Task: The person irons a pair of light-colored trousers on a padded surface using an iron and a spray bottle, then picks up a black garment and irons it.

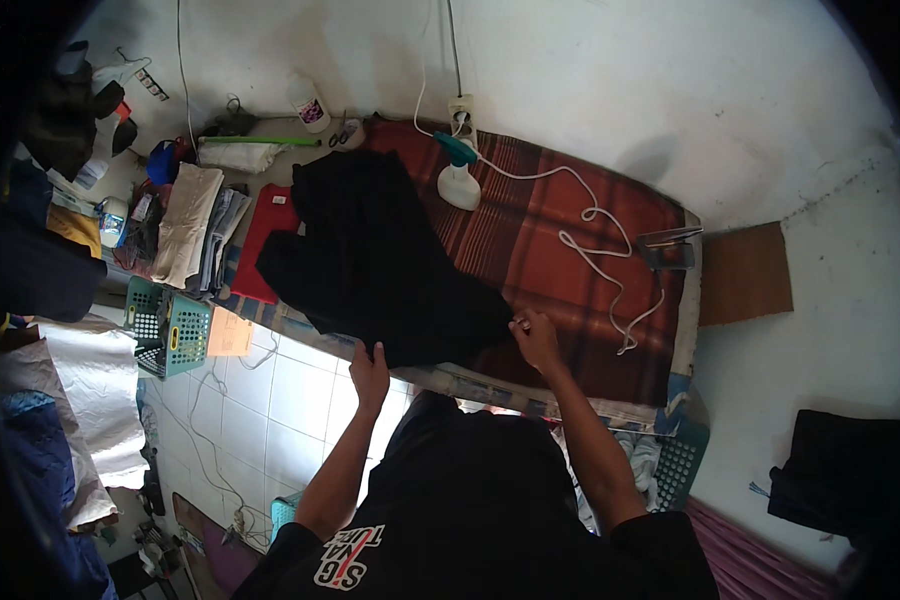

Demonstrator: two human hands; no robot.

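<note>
A large black garment (pixel 380 250) lies loosely spread across a red plaid cloth (pixel 590 320) on the work surface. My left hand (pixel 370 370) grips its near edge toward the middle, thumb uppermost. My right hand (pixel 532 335) pinches the garment at its right-hand corner. Just beyond the garment stands a teal-and-white electric appliance (pixel 458 185), its white cord trailing rightward over the plaid. A folded red garment (pixel 260 260) sits partly beside and under the black one.
Folded clothes (pixel 180 225) are stacked at left, near scissors (pixel 342 133) and a white bottle (pixel 310 108). A metal stand (pixel 667 250) sits at the right end. Baskets (pixel 175 330), loose cables and hanging clothes (pixel 80 400) occupy the left side. A wall runs behind.
</note>
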